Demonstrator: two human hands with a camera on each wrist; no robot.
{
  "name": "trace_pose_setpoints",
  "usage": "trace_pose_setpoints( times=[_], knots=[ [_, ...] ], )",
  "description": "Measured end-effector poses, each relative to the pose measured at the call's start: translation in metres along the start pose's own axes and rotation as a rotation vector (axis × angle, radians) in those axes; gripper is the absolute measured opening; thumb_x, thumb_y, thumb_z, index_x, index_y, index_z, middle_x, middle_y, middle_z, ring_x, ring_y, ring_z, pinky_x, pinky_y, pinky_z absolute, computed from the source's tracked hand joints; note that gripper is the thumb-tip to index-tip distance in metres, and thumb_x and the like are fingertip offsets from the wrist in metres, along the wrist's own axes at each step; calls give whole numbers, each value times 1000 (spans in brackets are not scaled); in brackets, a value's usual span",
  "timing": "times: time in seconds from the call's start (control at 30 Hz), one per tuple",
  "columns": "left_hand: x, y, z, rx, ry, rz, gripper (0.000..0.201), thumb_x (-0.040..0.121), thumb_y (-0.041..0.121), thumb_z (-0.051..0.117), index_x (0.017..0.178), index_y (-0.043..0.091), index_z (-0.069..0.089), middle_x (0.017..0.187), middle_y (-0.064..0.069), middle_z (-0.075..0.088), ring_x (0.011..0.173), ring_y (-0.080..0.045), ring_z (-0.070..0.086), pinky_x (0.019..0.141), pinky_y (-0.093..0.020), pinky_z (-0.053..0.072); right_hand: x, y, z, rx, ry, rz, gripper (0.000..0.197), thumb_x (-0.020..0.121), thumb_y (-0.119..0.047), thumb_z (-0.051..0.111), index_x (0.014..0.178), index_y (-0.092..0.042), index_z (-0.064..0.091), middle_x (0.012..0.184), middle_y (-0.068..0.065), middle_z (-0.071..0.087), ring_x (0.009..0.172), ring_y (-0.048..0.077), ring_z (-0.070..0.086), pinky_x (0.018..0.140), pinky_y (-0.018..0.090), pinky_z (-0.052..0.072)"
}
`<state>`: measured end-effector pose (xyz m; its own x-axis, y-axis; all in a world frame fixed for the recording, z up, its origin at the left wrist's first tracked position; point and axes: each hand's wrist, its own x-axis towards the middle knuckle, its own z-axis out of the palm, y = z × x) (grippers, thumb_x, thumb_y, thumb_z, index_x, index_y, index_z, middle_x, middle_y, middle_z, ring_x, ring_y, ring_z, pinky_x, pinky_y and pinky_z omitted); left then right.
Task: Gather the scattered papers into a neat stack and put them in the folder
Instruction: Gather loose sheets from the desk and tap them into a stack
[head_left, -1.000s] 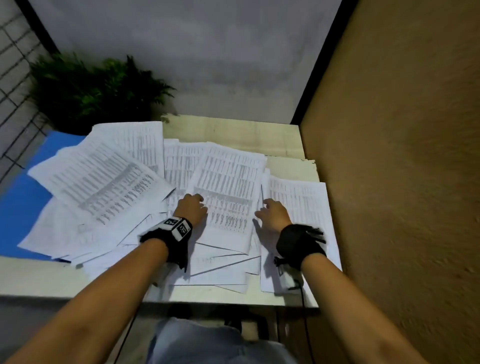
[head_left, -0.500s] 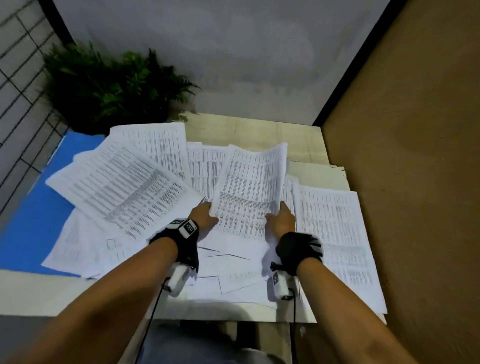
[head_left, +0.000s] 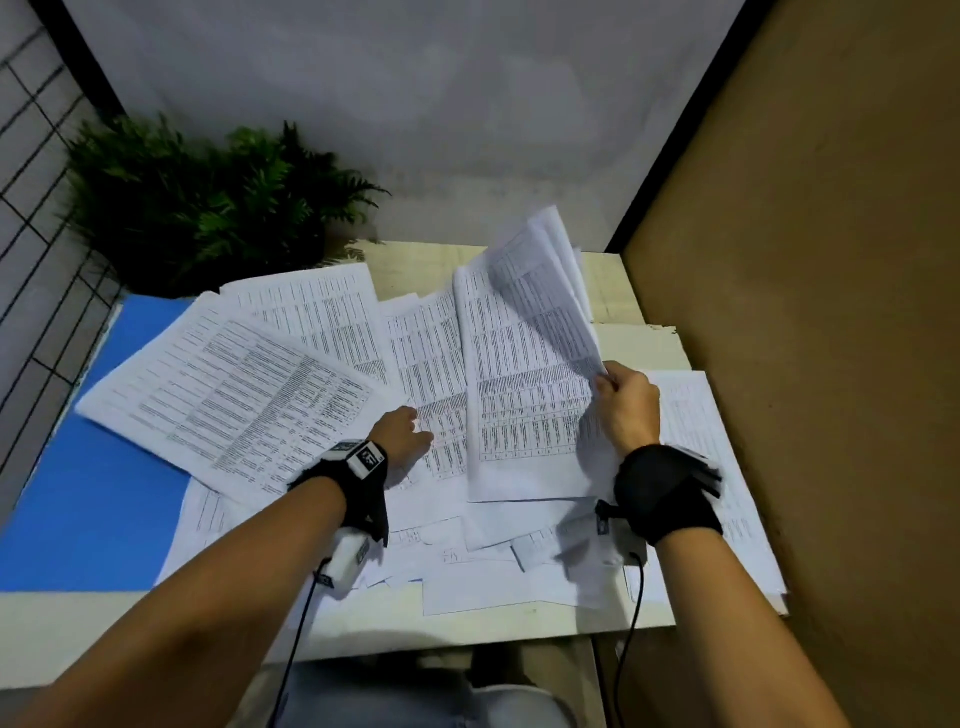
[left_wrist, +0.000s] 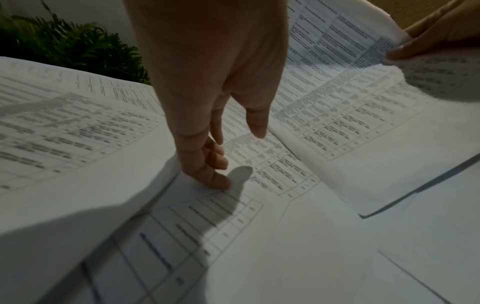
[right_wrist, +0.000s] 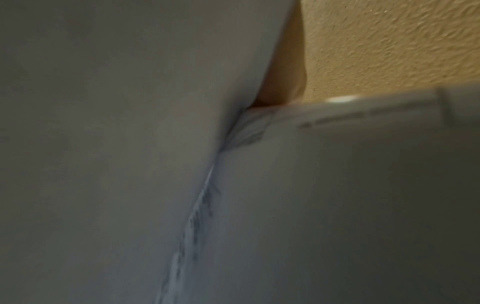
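Printed sheets of tables (head_left: 249, 410) lie fanned and overlapping across a pale desk (head_left: 519, 621), their left edge covering part of a blue folder (head_left: 98, 499) that lies flat on the desk's left side. The right hand (head_left: 626, 410) pinches the right edge of a small sheaf of raised pages (head_left: 524, 374) between thumb and fingers, the far corners curling up off the pile. The right wrist view is filled with blurred paper and shows only a sliver of that hand. The left hand (head_left: 402, 434) is relaxed and grips nothing; its fingertips (left_wrist: 218, 181) rest on a sheet in the middle of the spread, just beside the lifted pages. Both wrists carry black straps with cabled cameras. A green fern (head_left: 208, 208) stands at the desk's far left corner, a tan textured wall (head_left: 831, 312) runs along the right, and a grey wall (head_left: 415, 104) stands behind.
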<state>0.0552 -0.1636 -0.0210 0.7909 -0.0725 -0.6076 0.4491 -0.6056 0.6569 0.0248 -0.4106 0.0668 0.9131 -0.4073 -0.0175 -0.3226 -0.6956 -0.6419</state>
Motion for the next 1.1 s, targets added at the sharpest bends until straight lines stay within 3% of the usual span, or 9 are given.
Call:
trace_pose_setpoints(
  times=[0.1, 0.3, 0.63, 0.7, 0.83, 0.87, 0.93, 0.97, 1.1],
  knots=[
    [-6, 4, 2, -7, -10, 2, 54, 89, 11, 53, 137, -1, 32, 142, -23, 37, 130, -33, 39, 81, -21, 35, -3, -2, -8, 6, 22, -4, 20, 92, -5, 45, 93, 2, 64, 79, 16, 59, 75, 26, 50, 66, 28, 35],
    [-22, 12, -3, 64, -82, -1, 56, 90, 26, 52, 134, -4, 35, 143, -24, 37, 130, -35, 40, 103, -35, 35, 5, -14, -42, -16, 108, -52, 20, 91, -6, 45, 95, -4, 65, 90, 24, 67, 77, 27, 51, 67, 28, 35],
    [-54, 69, -12, -579, -48, 344, 59, 94, 41, 37, 145, 21, 14, 154, -6, 21, 140, -24, 27, 116, -47, 22, 9, -58, -137, 371, 410, -195, 29, 90, 0, 43, 92, -17, 67, 80, -9, 60, 81, 8, 53, 79, 22, 42],
    [-61, 77, -17, -691, -83, 421, 78, 82, 60, 45, 145, 26, 14, 154, -5, 23, 137, -22, 30, 114, -46, 23, 5, -61, -135, 529, 374, -187, 35, 91, -1, 44, 75, -29, 58, 73, -15, 55, 73, -3, 50, 76, 13, 40],
    [-77, 90, -31, -689, -61, 566, 133, 37, 78, 65, 144, 19, 13, 139, 5, 37, 121, -9, 36, 99, -24, 36, -10, -49, -95, 706, 193, -170, 34, 94, -2, 46, 66, -23, 47, 57, -18, 48, 52, -11, 41, 57, 8, 35],
    [-78, 90, -36, -703, -37, 585, 123, 45, 72, 68, 144, 19, 15, 135, 6, 43, 120, -10, 41, 98, -24, 40, -13, -43, -82, 768, 143, -146, 30, 94, -3, 45, 71, -21, 50, 59, -19, 52, 54, -12, 45, 60, 8, 38],
    [-82, 87, -43, -772, 2, 612, 79, 75, 34, 68, 139, 16, 25, 117, 9, 56, 109, -12, 55, 90, -21, 51, -20, -34, -63, 842, 82, -92, 23, 95, -4, 44, 83, -20, 55, 75, -14, 59, 66, -12, 54, 70, 13, 44],
    [-82, 83, -49, -769, 53, 610, 68, 77, 19, 67, 135, 14, 32, 109, 10, 61, 101, -10, 61, 87, -22, 55, -22, -30, -55, 876, 54, -69, 20, 95, -4, 43, 90, -18, 57, 85, -10, 61, 76, -7, 57, 77, 17, 45],
    [-79, 72, -64, -721, 89, 590, 60, 58, 13, 81, 114, 7, 59, 91, 5, 73, 81, -10, 70, 78, -24, 58, -25, -21, -40, 914, -45, -29, 18, 95, -6, 45, 97, -13, 62, 91, -1, 64, 89, 17, 56, 83, 34, 45]
  ],
)
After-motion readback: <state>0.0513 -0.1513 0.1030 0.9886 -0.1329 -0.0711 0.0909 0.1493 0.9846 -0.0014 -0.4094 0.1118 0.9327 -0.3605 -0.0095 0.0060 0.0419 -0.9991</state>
